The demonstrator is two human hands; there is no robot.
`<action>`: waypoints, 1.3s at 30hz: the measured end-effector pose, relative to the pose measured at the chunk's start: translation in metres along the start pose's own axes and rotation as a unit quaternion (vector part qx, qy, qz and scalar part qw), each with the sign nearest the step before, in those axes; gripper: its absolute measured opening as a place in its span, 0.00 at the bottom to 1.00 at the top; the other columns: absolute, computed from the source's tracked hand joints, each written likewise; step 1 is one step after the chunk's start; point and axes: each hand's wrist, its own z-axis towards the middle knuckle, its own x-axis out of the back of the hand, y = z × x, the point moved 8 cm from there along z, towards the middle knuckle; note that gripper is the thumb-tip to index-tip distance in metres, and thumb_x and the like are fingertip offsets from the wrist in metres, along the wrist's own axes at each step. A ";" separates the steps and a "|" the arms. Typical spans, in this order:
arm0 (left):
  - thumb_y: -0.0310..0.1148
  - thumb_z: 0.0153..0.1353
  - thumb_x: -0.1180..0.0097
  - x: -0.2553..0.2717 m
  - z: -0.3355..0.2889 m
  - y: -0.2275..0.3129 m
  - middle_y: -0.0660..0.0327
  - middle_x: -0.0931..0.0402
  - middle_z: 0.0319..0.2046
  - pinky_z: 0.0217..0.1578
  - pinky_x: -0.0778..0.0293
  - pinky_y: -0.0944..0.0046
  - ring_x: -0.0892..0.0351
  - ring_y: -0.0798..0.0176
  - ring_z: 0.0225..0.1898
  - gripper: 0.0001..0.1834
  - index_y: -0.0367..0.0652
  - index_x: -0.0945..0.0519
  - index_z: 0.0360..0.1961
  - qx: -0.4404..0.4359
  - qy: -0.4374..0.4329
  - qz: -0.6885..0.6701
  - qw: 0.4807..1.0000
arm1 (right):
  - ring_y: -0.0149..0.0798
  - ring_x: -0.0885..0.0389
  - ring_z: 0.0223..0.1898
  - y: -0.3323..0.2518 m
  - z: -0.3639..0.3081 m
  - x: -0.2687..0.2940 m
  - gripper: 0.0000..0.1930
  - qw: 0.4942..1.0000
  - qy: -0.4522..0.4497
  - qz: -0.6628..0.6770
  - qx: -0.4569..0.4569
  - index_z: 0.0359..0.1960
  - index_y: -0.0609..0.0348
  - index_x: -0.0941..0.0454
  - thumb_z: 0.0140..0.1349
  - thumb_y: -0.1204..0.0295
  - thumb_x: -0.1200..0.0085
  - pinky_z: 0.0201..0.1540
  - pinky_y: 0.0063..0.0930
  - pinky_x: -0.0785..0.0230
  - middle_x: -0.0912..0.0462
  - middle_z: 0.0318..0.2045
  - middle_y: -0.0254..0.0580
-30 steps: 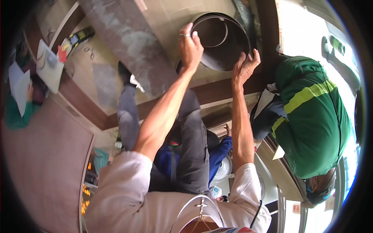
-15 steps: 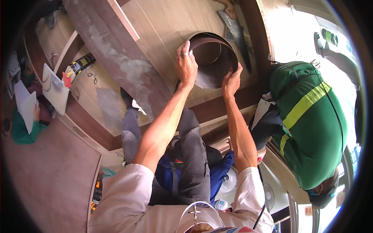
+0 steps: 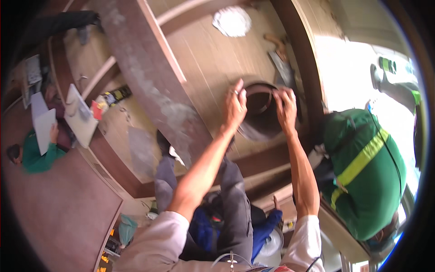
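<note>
A dark brown sheet [image 3: 263, 128], curled into a wide hollow roll, is between my hands over the pale wood-look boards. My left hand [image 3: 235, 109] grips its left edge, thumb and fingers closed around it. The right hand [image 3: 286, 109] pinches the roll's upper right rim with bent fingers. Just beyond the roll lies a handsaw [image 3: 282, 68] with a wooden handle, its blade partly hidden behind my right hand.
A long, smeared brown board [image 3: 149, 86] runs diagonally left of my hands. A co-worker in a green top [image 3: 367, 172] bends close on the right. Another person's blue sleeve [image 3: 267, 231] shows below. A white round object [image 3: 232, 21] lies at the far side.
My right hand has shifted from the roll's lower right side to its upper rim. The roll sits lower in view and looks narrower. A white round object has come into view.
</note>
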 end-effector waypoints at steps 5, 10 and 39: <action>0.36 0.71 0.53 -0.001 0.000 -0.015 0.54 0.23 0.38 0.40 0.24 0.52 0.22 0.47 0.40 0.11 0.43 0.22 0.45 0.008 0.030 0.050 0.998 | 0.48 0.23 0.46 -0.002 0.005 -0.013 0.06 0.997 -0.008 -0.034 -0.065 0.36 0.56 0.20 0.65 0.68 0.43 0.48 0.40 0.30 0.23 0.42 0.42; 0.33 0.68 0.48 -0.012 0.003 -0.008 0.55 0.25 0.37 0.42 0.25 0.52 0.24 0.48 0.40 0.07 0.43 0.23 0.43 -0.001 0.023 0.061 0.998 | 0.49 0.21 0.47 0.016 -0.003 -0.011 0.12 0.993 0.046 -0.044 -0.104 0.48 0.57 0.26 0.65 0.70 0.42 0.51 0.38 0.29 0.21 0.43 0.46; 0.33 0.52 0.34 0.467 -0.245 -0.513 0.50 0.37 0.64 0.62 0.36 0.45 0.37 0.45 0.66 0.40 0.50 0.37 0.66 0.345 -0.174 0.382 0.840 | 0.52 0.25 0.51 -0.237 -0.230 -0.152 0.22 0.905 -0.423 -0.029 0.030 0.56 0.56 0.26 0.58 0.80 0.42 0.56 0.45 0.32 0.23 0.51 0.50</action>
